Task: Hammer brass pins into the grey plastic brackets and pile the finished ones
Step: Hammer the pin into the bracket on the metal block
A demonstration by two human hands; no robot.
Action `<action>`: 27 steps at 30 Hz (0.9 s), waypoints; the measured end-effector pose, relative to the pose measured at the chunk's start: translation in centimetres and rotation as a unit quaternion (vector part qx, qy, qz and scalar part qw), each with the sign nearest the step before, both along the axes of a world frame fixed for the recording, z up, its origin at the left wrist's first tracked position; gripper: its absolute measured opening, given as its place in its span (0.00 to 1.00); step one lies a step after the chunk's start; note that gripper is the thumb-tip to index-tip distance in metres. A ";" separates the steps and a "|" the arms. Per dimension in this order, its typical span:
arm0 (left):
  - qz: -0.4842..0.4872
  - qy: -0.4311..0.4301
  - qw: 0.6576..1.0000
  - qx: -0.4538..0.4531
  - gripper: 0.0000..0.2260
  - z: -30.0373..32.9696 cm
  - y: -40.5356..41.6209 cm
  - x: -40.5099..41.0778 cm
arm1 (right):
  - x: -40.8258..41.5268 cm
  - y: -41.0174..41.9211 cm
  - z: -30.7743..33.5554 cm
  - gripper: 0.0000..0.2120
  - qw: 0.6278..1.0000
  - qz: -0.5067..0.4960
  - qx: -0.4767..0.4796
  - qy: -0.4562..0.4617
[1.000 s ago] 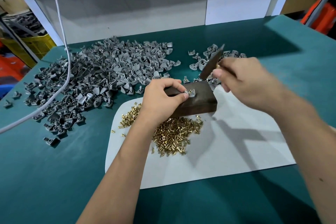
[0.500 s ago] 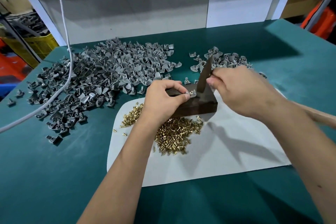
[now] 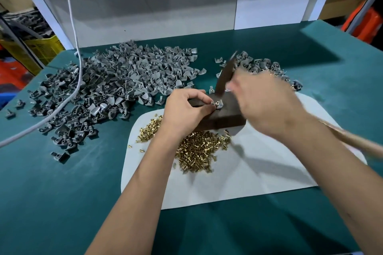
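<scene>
left hand (image 3: 186,109) curled, thumb and forefinger pinching a grey bracket (image 3: 218,104) with a brass pin in it, seated on top of the dark wooden block (image 3: 226,116). right hand (image 3: 267,101) motion-blurred, fist wrapped round the hammer (image 3: 224,78) close up under its dark head; head sits just above the bracket, wooden handle runs out past the wrist to the right edge. loose brass pins (image 3: 196,149) heaped on the white mat (image 3: 259,172) just in front of the block. big pile of grey brackets (image 3: 116,91) on the green tabletop (image 3: 62,203) to the left, smaller pile (image 3: 263,66) behind the right hand. white cable (image 3: 72,27) hangs across the left pile. no legible writing or labels.
</scene>
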State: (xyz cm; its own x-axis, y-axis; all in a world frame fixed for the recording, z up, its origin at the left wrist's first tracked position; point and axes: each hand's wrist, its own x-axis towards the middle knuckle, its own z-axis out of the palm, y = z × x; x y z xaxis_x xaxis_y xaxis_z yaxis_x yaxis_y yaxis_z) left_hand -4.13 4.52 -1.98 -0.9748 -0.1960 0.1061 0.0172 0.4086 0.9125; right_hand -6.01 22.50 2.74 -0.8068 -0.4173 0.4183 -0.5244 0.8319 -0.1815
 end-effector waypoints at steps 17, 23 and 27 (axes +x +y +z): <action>0.009 -0.001 1.000 -0.002 0.06 -0.1 -0.2 0.0 | -0.3 -0.2 1.0 0.12 0.998 -0.040 -0.024 0.032; 0.005 0.000 1.000 -0.005 0.04 -0.1 0.0 0.0 | -0.5 -0.2 0.9 0.13 0.995 -0.021 0.083 -0.056; 0.012 0.002 1.000 -0.001 0.05 -0.2 -0.1 -0.1 | 0.0 -0.5 0.7 0.11 0.999 -0.040 -0.015 0.001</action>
